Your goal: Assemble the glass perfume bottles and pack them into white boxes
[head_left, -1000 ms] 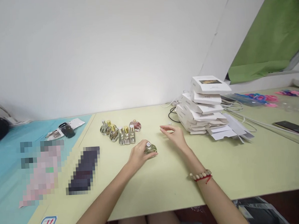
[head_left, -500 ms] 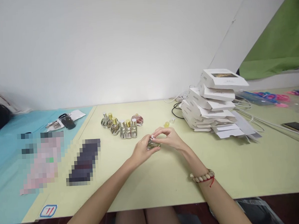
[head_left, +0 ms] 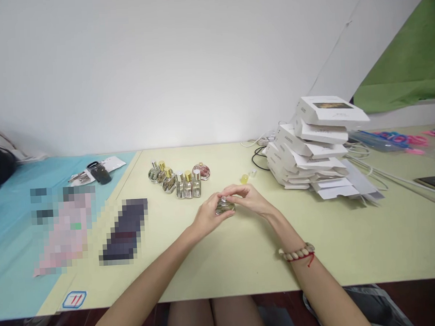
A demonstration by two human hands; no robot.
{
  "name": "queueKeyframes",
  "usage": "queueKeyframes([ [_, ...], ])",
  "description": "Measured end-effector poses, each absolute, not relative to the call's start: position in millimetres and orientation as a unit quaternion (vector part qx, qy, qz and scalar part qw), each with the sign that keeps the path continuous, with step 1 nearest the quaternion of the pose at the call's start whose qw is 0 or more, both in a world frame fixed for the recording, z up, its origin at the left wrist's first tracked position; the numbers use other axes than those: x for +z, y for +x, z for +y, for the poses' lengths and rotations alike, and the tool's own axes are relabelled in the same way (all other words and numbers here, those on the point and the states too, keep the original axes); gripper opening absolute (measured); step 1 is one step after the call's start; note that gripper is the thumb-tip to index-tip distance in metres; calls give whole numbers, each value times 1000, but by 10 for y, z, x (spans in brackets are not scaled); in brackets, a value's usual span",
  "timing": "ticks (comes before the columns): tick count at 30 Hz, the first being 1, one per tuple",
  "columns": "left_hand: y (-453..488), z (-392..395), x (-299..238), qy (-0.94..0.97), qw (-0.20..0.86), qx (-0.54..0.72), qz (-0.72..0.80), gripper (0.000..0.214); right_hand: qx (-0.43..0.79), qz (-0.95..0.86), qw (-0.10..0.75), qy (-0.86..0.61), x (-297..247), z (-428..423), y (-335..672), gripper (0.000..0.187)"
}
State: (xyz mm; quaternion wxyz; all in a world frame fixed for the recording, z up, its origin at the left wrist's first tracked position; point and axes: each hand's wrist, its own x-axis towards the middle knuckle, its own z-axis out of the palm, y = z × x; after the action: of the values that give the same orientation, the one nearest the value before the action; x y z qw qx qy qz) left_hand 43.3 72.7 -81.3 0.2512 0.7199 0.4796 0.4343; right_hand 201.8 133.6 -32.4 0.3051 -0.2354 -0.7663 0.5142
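Both hands are meeting near the middle of the pale green table (head_left: 244,263), well in from its near edge. The left hand (head_left: 204,216) is wrapping around a small glass perfume bottle (head_left: 225,207), thumb and fingers closing on its body from the left. It looks to be holding the glass steady. The right hand (head_left: 251,200), with a bead bracelet (head_left: 298,252) on its wrist, is arching over from the other side. Its fingertips are pinching down on the bottle's top, which is probably why the body is clamped so firmly. Whether the bottle is resting on the table or lifted just off it is hard to tell.

Behind the hands, toward the far edge, a row of capped bottles (head_left: 176,180) is standing upright and close together, with a pink bottle (head_left: 202,171) at its right end. A yellow cap (head_left: 244,179) and a tiny clear piece (head_left: 253,173) are lying loose between that row and the leaning stack of white boxes (head_left: 312,153).

A second ago only the left hand was on the bottle. The right hand was hovering open, well apart from it, over the spot where the loose cap is lying. Half a second ago it was already arriving at the bottle's top, and the pair is now looking more tightly closed.
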Motion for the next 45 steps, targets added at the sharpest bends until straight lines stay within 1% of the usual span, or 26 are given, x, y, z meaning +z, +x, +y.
queueKeyframes([
  [4,433,729,-814,722,246,434,479,45,512,-767,304,-239,-332,1319,2003,31],
  [8,434,727,-797,725,236,427,486,44,486,-760,341,-264,-343,1292,1965,32],
  [11,435,717,-780,725,230,424,491,46,488,-766,324,-266,-337,1302,1973,28],
  [13,434,704,-765,726,225,416,500,44,499,-761,322,-261,-339,1347,2018,34],
  [14,434,697,-757,726,222,410,505,41,488,-754,349,-266,-349,1386,2052,38],
  [16,433,682,-742,725,221,405,511,36,411,-732,446,-310,-405,1494,2134,44],
  [17,434,676,-736,724,222,406,511,35,346,-717,494,-349,-455,1560,2177,45],
  [18,435,671,-733,723,224,408,511,34,276,-707,521,-391,-519,1631,2218,45],
  [19,438,668,-732,721,224,410,512,33,210,-707,523,-428,-595,1702,2254,45],
  [20,441,666,-733,719,224,411,514,33,156,-719,505,-452,-677,1769,2283,46],
  [21,445,666,-737,718,222,411,516,33,122,-739,476,-461,-759,1830,2303,47],
  [23,453,666,-748,718,216,410,519,34,102,-773,427,-458,-892,1922,2320,43],
  [25,459,667,-758,719,208,409,522,35,129,-777,417,-454,-943,1961,2310,35],
  [27,461,668,-764,720,200,408,524,35,192,-748,449,-450,-888,1933,2283,29],
  [28,462,669,-766,721,196,406,525,35,241,-727,471,-438,-825,1891,2263,29],
  [30,463,673,-766,723,192,403,526,35,358,-686,504,-384,-652,1756,2211,34],
  [32,466,679,-768,724,188,401,529,35,456,-670,499,-306,-467,1581,2139,39],
  [33,469,683,-770,723,185,402,531,35,481,-677,484,-275,-387,1493,2099,37],
  [36,483,691,-776,718,185,408,533,35,489,-739,406,-224,-250,1303,1990,28],
  [38,492,691,-777,719,191,414,525,37,477,-766,373,-218,-245,1259,1948,25],
  [42,506,681,-778,716,181,412,533,43,481,-754,377,-241,-322,1273,1923,24],
  [45,514,672,-786,713,169,413,542,40,487,-741,384,-256,-352,1268,1914,21],
])
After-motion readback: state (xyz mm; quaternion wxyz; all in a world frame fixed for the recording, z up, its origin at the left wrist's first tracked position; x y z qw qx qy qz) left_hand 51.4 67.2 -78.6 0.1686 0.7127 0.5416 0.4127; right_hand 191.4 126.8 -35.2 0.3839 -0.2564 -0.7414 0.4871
